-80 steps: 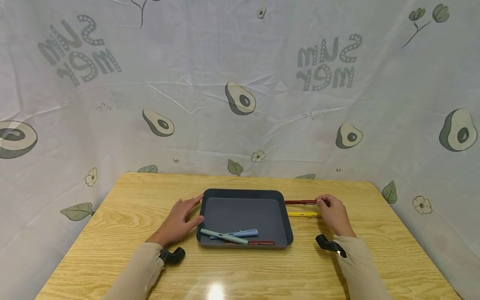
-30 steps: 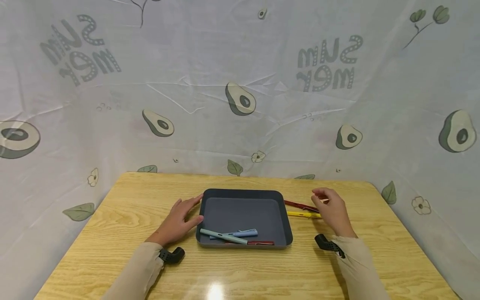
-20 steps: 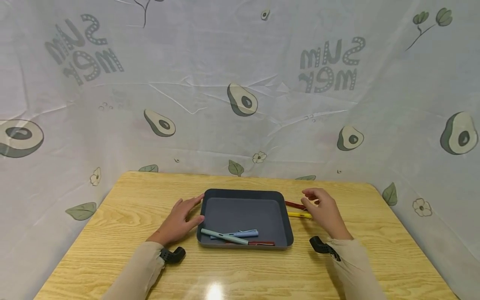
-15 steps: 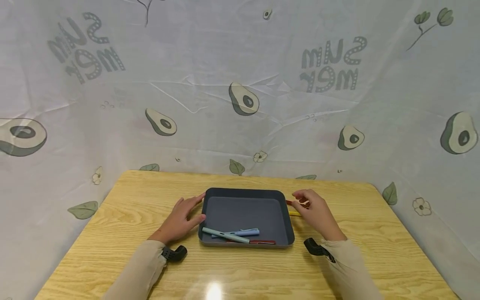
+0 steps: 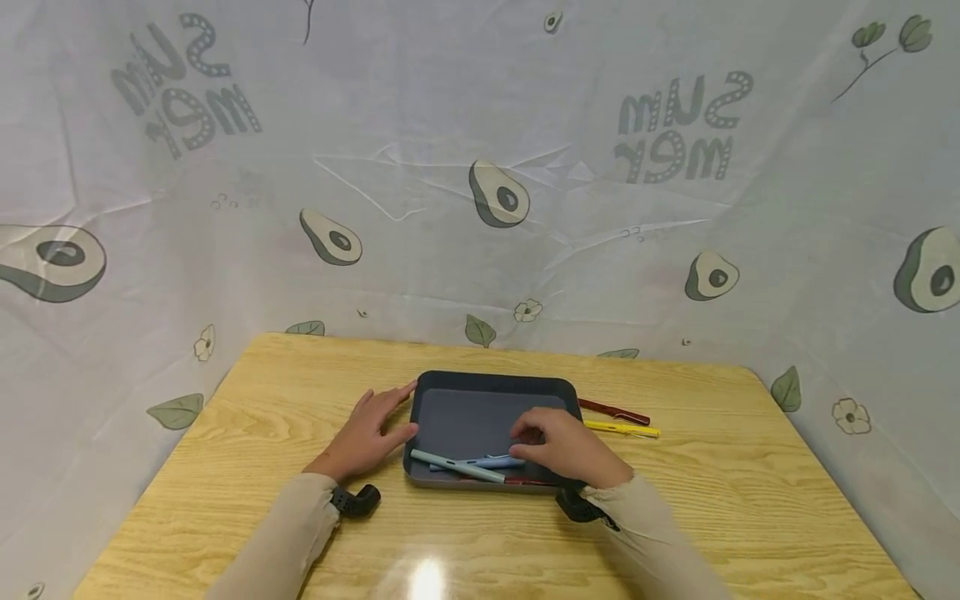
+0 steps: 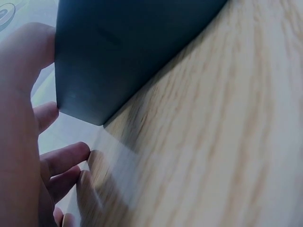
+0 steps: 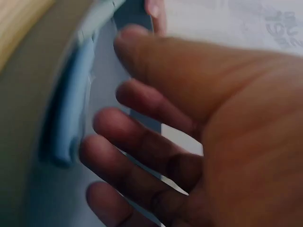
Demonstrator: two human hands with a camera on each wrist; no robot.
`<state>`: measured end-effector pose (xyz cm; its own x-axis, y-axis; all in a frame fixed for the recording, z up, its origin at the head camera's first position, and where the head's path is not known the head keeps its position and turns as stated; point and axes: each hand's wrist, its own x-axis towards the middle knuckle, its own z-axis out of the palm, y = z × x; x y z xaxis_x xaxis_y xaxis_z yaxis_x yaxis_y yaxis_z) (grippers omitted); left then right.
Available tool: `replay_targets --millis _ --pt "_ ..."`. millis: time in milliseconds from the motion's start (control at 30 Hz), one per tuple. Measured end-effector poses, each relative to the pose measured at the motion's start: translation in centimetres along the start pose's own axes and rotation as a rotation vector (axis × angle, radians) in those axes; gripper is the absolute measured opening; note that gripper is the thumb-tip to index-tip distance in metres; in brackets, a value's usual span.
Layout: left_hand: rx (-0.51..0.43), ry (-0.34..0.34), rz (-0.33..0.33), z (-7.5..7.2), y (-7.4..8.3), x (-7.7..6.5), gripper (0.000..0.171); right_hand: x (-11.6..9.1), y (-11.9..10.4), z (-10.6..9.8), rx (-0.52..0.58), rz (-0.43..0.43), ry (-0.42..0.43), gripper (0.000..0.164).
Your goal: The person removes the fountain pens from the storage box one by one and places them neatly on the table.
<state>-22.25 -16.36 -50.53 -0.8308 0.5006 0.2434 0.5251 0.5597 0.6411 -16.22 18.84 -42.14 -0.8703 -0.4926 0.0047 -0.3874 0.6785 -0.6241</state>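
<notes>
A dark grey tray (image 5: 465, 417) sits on the wooden table. My left hand (image 5: 367, 433) rests at its left side, fingers extended, with fingertips and thumb on the rim; the tray's outer wall (image 6: 128, 52) fills much of the left wrist view. Inside the tray's near part, a mint green pen (image 5: 457, 465) crosses over a light blue pen (image 5: 480, 462), and a red pen (image 5: 525, 481) lies along the near wall. My right hand (image 5: 562, 446) hovers over the tray's right half. Its fingers are loosely bent, holding nothing, close to the end of the blue pen (image 7: 71, 104).
To the right of the tray, a dark red pen (image 5: 615, 411) and a yellow pen (image 5: 622, 427) lie on the table (image 5: 720, 483). A pale curtain (image 5: 420, 275) with avocado prints hangs behind the table.
My right hand has let go of the dark red pen, which now lies slightly angled, and has moved left over the tray. My left hand stays at the rim.
</notes>
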Motion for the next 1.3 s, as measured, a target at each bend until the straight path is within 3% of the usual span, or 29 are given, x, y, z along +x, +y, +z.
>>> replay_targets --millis 167,333,567,1000,1300 --pt "0.008 -0.003 0.003 -0.1 0.1 0.2 0.073 1.1 -0.4 1.5 0.094 -0.044 -0.150 0.013" --pt "0.008 -0.012 -0.003 -0.1 0.1 0.3 0.074 1.3 0.0 1.8 0.054 -0.060 -0.179 0.003" --pt "0.023 -0.012 -0.008 -0.1 -0.1 0.4 0.075 1.2 0.5 1.3 -0.025 -0.081 -0.136 0.009" --pt "0.012 -0.007 -0.010 -0.1 -0.3 0.4 0.074 0.6 1.7 0.1 -0.016 -0.099 0.020 0.014" --pt "0.011 -0.024 -0.028 0.0 -0.6 0.3 0.072 -0.3 2.9 -0.5 -0.017 -0.077 0.060 0.015"
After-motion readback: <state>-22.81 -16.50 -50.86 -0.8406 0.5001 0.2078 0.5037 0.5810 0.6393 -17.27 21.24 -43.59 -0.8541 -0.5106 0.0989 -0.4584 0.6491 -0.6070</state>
